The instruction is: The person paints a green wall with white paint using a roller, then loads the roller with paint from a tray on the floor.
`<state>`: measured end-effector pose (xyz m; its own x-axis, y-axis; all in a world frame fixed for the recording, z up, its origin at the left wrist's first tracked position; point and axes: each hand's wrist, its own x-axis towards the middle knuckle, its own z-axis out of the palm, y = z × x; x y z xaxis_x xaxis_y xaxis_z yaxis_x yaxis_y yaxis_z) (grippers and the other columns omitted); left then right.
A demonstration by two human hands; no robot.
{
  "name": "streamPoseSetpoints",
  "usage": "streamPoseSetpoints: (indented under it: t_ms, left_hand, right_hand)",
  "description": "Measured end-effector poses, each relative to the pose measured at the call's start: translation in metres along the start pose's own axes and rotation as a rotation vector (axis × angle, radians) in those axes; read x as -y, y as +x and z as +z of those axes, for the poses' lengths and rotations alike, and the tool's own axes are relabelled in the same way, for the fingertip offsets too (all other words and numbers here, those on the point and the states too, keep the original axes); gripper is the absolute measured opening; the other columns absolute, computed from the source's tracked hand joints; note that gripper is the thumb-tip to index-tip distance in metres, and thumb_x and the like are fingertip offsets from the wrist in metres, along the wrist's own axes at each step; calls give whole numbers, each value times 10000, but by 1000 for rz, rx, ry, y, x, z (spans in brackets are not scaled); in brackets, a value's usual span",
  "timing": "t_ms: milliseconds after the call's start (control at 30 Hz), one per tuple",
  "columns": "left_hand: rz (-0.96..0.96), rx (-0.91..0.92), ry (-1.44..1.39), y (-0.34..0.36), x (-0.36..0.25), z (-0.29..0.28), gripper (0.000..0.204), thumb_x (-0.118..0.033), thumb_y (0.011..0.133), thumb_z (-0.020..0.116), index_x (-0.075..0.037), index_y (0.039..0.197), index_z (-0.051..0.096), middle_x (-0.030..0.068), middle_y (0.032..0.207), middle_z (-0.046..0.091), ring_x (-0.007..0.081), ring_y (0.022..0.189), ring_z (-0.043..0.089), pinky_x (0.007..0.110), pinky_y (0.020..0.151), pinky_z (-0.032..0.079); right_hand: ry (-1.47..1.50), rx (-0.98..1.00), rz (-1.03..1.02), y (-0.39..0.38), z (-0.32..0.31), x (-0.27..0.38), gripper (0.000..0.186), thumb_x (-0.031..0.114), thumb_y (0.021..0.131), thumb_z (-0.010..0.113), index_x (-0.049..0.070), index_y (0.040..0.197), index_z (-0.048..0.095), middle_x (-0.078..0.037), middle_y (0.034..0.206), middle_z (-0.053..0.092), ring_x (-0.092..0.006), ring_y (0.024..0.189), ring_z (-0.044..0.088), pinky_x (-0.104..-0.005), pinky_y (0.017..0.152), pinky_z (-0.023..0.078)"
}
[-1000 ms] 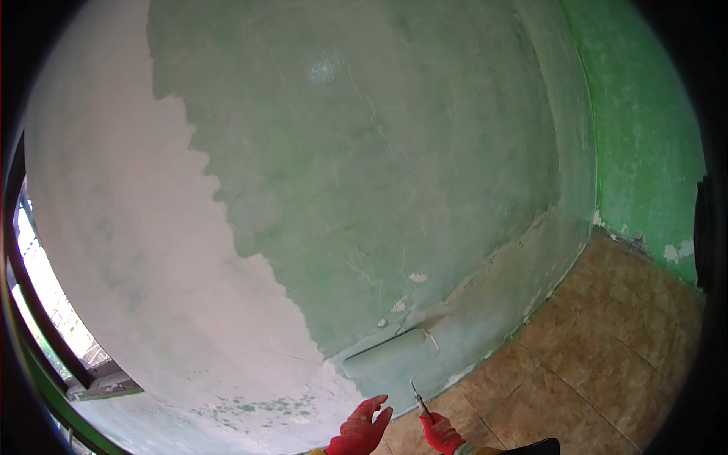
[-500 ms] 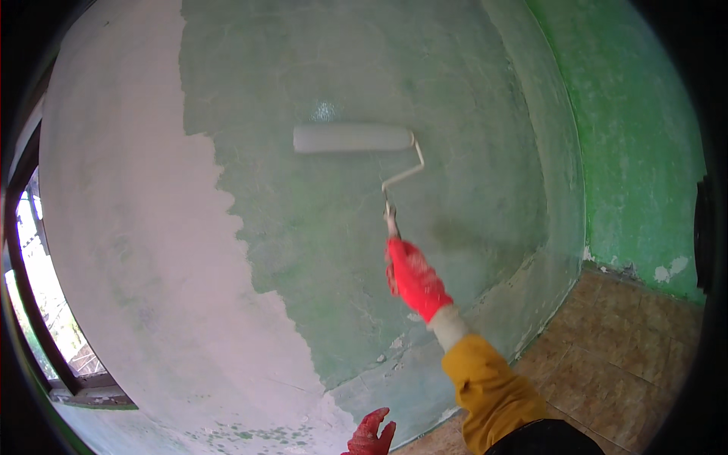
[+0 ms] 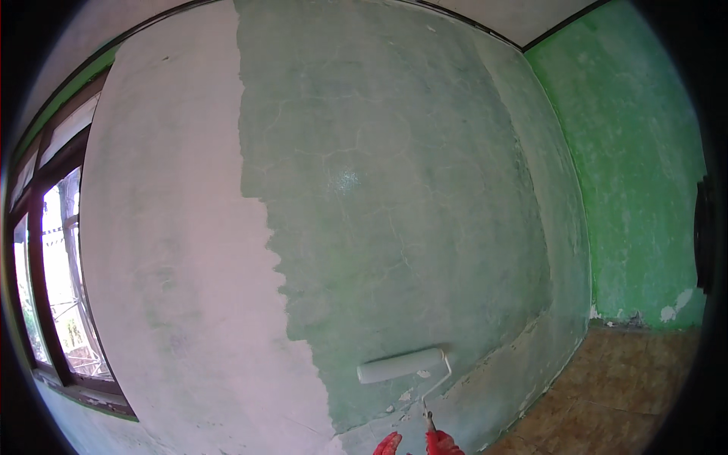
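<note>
Main wall: A broad plaster wall [image 3: 425, 250] fills the centre, pale white toward 9 o'clock and mottled grey-green toward 3, the two meeting along a ragged edge from 11 o'clock to just past 6.
Side wall: A bright green painted wall [image 3: 637, 182], chipped at its foot, stands at 3 o'clock.
Floor: Brown, stone-patterned tiles [image 3: 629, 379] spread at 4 o'clock.
Window: A dark-framed glass window [image 3: 64, 280] lets in daylight at 9 o'clock.
Ceiling: A pale ceiling [image 3: 523, 17] with dark edging shows at 1 o'clock.
Roller: A long white cylindrical paint roller [image 3: 398, 367] on a bent wire frame lies low across the grey-green, between 5 and 6 o'clock; firm wall contact is unclear.
Right hand: The red-gloved right hand [image 3: 443, 444], toward 5 o'clock, curls its fingers around the roller's handle.
Left hand: The red-gloved left hand [image 3: 388, 444] rises at 6 o'clock, apart from the handle; cut off, its fingers cannot be told as spread or pressed together.
Latest change: Half a second ago the roller was at mid-wall; now it is far lower, apparently putting the grey-green's bottom stretch under work.
</note>
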<state>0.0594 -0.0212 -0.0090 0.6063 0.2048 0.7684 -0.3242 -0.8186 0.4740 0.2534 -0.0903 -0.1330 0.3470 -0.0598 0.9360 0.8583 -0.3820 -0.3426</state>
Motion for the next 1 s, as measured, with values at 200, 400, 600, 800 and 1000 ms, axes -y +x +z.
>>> streamPoseSetpoints:
  t_ms: [200, 400, 600, 800, 1000]
  left_hand:
    - [-16, -6, -2, -5, 0, -4, 585, -222, 861, 679, -59, 1374, 448, 196, 1333, 510, 344, 1216, 512, 381, 1012, 427]
    - [0, 170, 17, -22, 49, 15, 604, -111, 905, 582, -39, 1442, 316, 201, 1450, 377, 360, 1331, 376, 408, 1092, 337]
    - [-35, 155, -49, -10, 24, 28, 584, -185, 852, 684, -47, 1369, 450, 199, 1340, 503, 350, 1220, 506, 381, 1012, 425]
    - [-29, 124, -43, -2, 27, 33, 582, -86, 833, 681, -17, 1359, 443, 210, 1323, 509, 353, 1228, 499, 392, 1017, 421]
    - [-48, 235, -52, 0, 8, 24, 541, -61, 840, 662, -14, 1338, 456, 216, 1323, 506, 367, 1217, 503, 395, 1007, 426]
  right_hand:
    - [853, 621, 1006, 101, -22, 45, 438, 467, 982, 420, 82, 787, 491, -36, 523, 480, -161, 433, 502, -316, 436, 428]
    - [752, 450, 665, 321, -29, 46, 455, 526, 966, 418, 83, 888, 491, -30, 581, 506, -146, 496, 519, -301, 489, 435]
    - [854, 443, 545, 466, -63, 45, 468, 530, 957, 449, 74, 860, 489, -13, 589, 477, -130, 487, 472, -281, 477, 389]
    - [669, 491, 674, 368, -47, -7, 469, 517, 950, 460, 55, 926, 538, -41, 629, 508, -142, 519, 483, -292, 507, 409]
    - [281, 732, 860, 110, -79, -73, 477, 450, 952, 465, 6, 1041, 616, -187, 878, 645, -325, 846, 609, -412, 785, 461]
